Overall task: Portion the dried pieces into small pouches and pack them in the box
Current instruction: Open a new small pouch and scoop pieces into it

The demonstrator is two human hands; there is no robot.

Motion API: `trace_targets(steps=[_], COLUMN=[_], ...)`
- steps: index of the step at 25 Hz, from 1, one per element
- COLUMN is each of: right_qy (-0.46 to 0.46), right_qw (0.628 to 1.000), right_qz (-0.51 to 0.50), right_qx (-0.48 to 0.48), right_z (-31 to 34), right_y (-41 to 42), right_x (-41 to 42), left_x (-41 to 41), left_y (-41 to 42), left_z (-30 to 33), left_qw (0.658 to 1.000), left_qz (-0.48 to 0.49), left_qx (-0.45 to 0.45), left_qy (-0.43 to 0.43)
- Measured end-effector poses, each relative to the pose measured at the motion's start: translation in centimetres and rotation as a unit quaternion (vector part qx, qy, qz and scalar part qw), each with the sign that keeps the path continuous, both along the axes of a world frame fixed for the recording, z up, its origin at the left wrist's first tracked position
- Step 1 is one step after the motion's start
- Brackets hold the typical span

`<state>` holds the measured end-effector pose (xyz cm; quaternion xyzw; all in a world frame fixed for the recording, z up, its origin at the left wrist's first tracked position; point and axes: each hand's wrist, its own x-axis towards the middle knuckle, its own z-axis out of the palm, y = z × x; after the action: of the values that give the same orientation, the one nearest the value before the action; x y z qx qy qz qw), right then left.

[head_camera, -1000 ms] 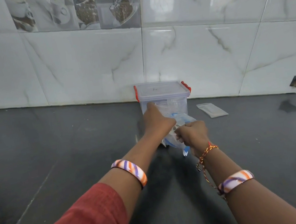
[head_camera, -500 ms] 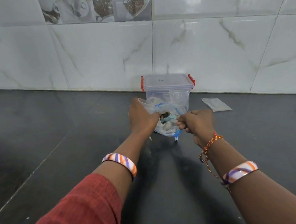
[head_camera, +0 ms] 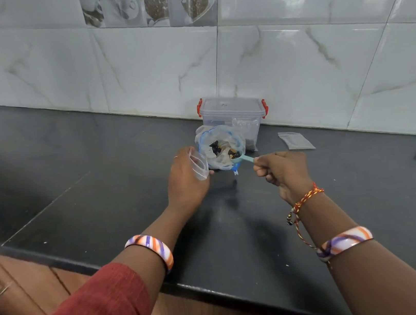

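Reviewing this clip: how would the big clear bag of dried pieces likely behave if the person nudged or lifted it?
The big clear bag looks like thin, crumpled film, so it would probably sag and fold rather than hold shape. Only a few dark dried pieces show inside, so it seems light. Its mouth stands open, so tipping might spill them.

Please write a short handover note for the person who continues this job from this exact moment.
Left hand: grip on an empty small pouch, mouth open.
Right hand: grip on the scoop, loaded with dried pieces, inside the big bag.
Box: lid on, behind the bag by the wall.
A spare pouch lies flat right of the box.
Done: scoop loaded.
Left: fill the pouch, close it, open the box, pack it.
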<state>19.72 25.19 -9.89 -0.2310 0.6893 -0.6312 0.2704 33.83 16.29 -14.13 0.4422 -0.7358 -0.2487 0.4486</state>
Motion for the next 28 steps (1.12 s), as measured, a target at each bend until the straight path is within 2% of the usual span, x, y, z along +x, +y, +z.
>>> trace_targets(steps=[3, 5, 7, 8, 9, 11, 13, 14, 15, 17, 18, 20, 22, 24, 25, 26, 28], right_qy=[0.017, 0.062, 0.153, 0.236, 0.340, 0.550, 0.689, 0.727, 0.745, 0.756, 0.756, 0.716, 0.617, 0.447, 0.363, 0.299, 0.265], right_qw=[0.999, 0.994, 0.983, 0.967, 0.936, 0.829, 0.720, 0.683, 0.664, 0.654, 0.654, 0.697, 0.785, 0.893, 0.930, 0.952, 0.963], right_qz=[0.034, 0.074, 0.100, 0.097, 0.090, 0.081, 0.054, 0.037, 0.021, -0.008, -0.012, 0.009, 0.024, 0.001, -0.023, -0.041, -0.042], right_qx=[-0.029, -0.043, -0.034, -0.022, -0.003, 0.050, 0.060, 0.059, 0.056, 0.016, -0.005, -0.027, -0.038, -0.054, -0.057, -0.050, -0.015], right_z=[1.7, 2.7, 3.5, 3.7, 3.9, 3.8, 3.7, 3.7, 3.8, 3.6, 3.3, 2.7, 2.6, 2.5, 2.5, 2.2, 1.8], right_y=[1.6, 2.4, 2.8, 2.9, 3.0, 3.0, 3.3, 3.5, 3.6, 3.2, 2.7, 1.9, 1.2, 0.1, -0.4, -1.1, -2.4], right_x=[0.4, 1.0, 2.0, 2.4, 2.8, 3.5, 4.1, 4.2, 4.5, 4.6, 4.4, 3.8, 3.2, 2.1, 1.3, 0.6, 0.1], left_x=[0.1, -0.2, -0.8, -1.2, -1.6, -2.0, -2.2, -2.2, -2.3, -2.3, -2.3, -2.4, -2.5, -2.8, -3.0, -3.2, -3.6], left_y=[0.7, 0.9, 0.9, 1.0, 1.2, 1.5, 1.8, 1.8, 1.7, 1.4, 1.2, 0.4, -0.7, -2.1, -2.8, -3.6, -5.0], left_z=[0.3, 0.7, 1.0, 1.2, 1.3, 1.9, 2.6, 2.8, 2.9, 3.0, 3.0, 2.9, 2.8, 2.7, 2.7, 2.6, 2.4], left_qw=[0.998, 0.996, 0.995, 0.995, 0.995, 0.995, 0.992, 0.991, 0.990, 0.991, 0.991, 0.993, 0.995, 0.998, 0.997, 0.997, 0.994], left_qz=[-0.051, -0.066, -0.074, -0.082, -0.088, -0.095, -0.101, -0.102, -0.101, -0.094, -0.089, -0.077, -0.054, -0.010, 0.015, 0.039, 0.076], left_qx=[-0.005, -0.007, -0.012, -0.016, -0.013, 0.006, 0.042, 0.055, 0.063, 0.062, 0.061, 0.060, 0.055, 0.048, 0.049, 0.054, 0.079], left_qy=[-0.044, -0.063, -0.063, -0.055, -0.041, 0.009, 0.058, 0.072, 0.076, 0.077, 0.077, 0.073, 0.062, 0.050, 0.050, 0.046, 0.025])
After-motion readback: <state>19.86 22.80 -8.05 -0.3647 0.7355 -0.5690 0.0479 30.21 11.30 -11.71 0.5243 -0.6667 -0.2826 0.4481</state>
